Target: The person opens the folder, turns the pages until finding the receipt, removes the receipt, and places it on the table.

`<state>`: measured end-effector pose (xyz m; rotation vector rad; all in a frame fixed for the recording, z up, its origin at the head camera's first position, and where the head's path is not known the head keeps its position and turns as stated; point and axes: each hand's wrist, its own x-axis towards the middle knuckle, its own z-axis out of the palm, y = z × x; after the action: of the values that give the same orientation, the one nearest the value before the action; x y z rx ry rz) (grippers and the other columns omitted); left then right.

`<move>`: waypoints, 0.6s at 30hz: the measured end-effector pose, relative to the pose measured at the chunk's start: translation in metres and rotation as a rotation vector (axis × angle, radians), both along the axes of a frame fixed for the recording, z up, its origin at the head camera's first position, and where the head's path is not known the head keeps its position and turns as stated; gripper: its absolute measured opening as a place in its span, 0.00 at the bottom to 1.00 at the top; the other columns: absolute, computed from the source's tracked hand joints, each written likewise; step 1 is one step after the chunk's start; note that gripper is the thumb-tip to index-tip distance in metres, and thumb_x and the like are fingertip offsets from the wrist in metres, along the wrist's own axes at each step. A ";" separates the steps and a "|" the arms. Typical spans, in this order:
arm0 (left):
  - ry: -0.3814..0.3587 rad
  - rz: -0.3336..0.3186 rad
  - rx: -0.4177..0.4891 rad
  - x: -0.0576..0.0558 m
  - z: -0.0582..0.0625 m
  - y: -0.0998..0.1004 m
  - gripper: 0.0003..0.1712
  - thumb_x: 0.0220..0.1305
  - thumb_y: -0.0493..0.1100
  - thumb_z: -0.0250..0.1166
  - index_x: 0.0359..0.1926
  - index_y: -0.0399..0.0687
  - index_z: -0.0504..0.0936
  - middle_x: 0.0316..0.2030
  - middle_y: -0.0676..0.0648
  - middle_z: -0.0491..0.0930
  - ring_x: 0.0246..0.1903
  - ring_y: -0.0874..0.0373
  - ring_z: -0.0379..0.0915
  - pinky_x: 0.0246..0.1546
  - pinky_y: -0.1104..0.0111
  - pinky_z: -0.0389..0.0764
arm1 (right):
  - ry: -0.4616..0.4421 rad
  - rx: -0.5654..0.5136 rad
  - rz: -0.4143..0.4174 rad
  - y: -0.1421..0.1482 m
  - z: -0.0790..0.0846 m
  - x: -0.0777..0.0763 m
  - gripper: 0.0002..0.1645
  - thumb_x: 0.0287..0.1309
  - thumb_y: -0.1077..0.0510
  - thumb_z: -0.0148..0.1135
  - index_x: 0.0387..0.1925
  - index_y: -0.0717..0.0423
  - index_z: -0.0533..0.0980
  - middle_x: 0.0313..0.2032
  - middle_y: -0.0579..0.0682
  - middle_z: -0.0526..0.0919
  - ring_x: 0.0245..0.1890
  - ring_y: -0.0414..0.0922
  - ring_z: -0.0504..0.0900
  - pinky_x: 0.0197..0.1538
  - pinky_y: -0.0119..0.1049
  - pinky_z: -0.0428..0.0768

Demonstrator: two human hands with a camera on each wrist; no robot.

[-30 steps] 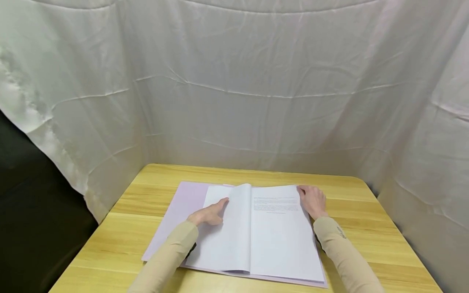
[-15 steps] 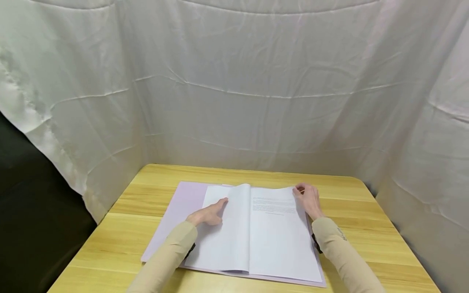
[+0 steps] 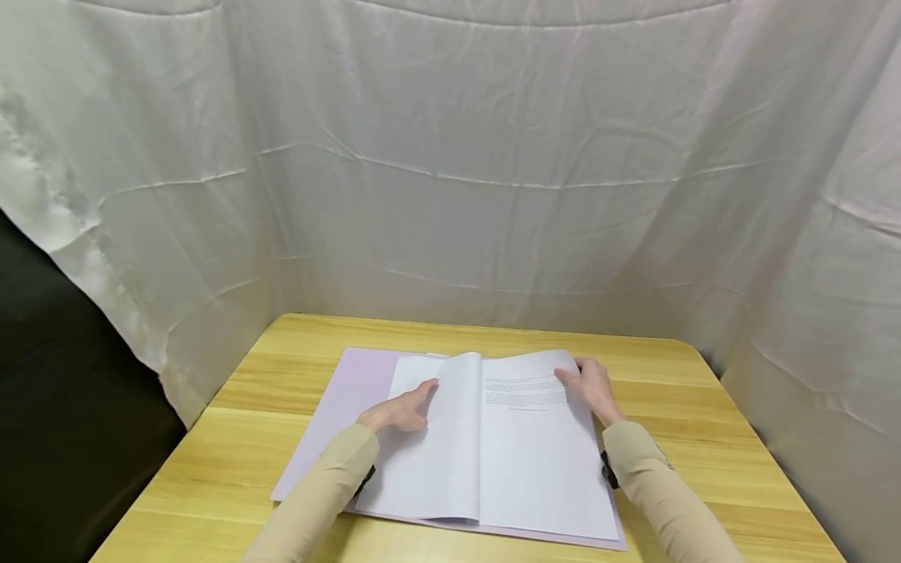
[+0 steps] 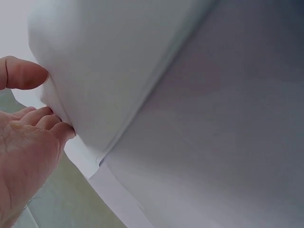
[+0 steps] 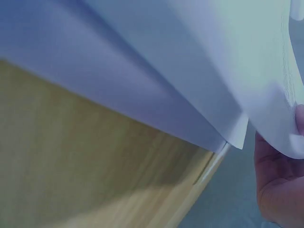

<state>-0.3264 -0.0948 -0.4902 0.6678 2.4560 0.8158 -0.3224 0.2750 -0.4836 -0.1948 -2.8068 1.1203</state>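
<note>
An open booklet of white paper lies in a lilac folder [image 3: 360,383] on the table. My left hand [image 3: 401,410] rests on the left-hand pages [image 3: 422,477], index finger stretched toward the bulging page near the fold. The left wrist view has that hand [image 4: 28,147] with its fingertips against the white paper [image 4: 109,61]. At the upper right corner, my right hand [image 3: 591,389] pinches a printed page [image 3: 535,461], thumb on top and fingers behind. The page [image 5: 256,52] curves up off the sheets below in the right wrist view, beside the right hand [image 5: 280,194].
The yellow wooden table [image 3: 232,446] extends around the folder on all sides. Pale grey curtains [image 3: 450,234] hang behind and at both sides, with a black surface [image 3: 63,407] at the left. A dark band [image 3: 609,471] shows at the right wrist.
My right hand has shifted slightly left at the page corner. Its thumb now lies over the page and the corner stands higher. The left hand has stayed in place.
</note>
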 end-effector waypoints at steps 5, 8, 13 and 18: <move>0.002 -0.007 0.019 0.000 0.001 -0.001 0.47 0.64 0.31 0.56 0.79 0.37 0.43 0.80 0.36 0.46 0.80 0.41 0.43 0.80 0.50 0.49 | 0.007 -0.005 -0.015 -0.001 0.007 -0.001 0.29 0.66 0.52 0.63 0.56 0.75 0.76 0.52 0.72 0.82 0.49 0.59 0.80 0.54 0.53 0.79; 0.013 -0.015 0.039 0.000 0.000 -0.002 0.48 0.64 0.31 0.56 0.79 0.37 0.42 0.80 0.36 0.46 0.80 0.41 0.42 0.81 0.50 0.49 | -0.017 -0.031 -0.027 -0.002 0.011 -0.001 0.32 0.65 0.50 0.64 0.56 0.75 0.75 0.52 0.72 0.81 0.48 0.58 0.80 0.50 0.48 0.80; 0.019 -0.024 0.090 0.000 0.001 -0.004 0.49 0.63 0.32 0.57 0.79 0.36 0.42 0.80 0.35 0.45 0.80 0.41 0.42 0.81 0.50 0.48 | -0.090 -0.148 -0.003 -0.002 0.019 0.003 0.33 0.67 0.48 0.63 0.59 0.73 0.74 0.50 0.69 0.83 0.40 0.48 0.83 0.41 0.37 0.82; 0.041 -0.042 0.137 0.002 0.005 -0.006 0.48 0.64 0.34 0.57 0.78 0.33 0.43 0.79 0.32 0.46 0.79 0.38 0.41 0.80 0.45 0.44 | -0.189 -0.342 0.124 0.001 0.026 0.011 0.34 0.67 0.48 0.63 0.63 0.70 0.70 0.47 0.65 0.85 0.32 0.42 0.86 0.34 0.37 0.86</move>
<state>-0.3243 -0.1003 -0.4855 0.7903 2.4298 0.9699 -0.3114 0.2756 -0.4579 -0.1645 -2.7954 1.6933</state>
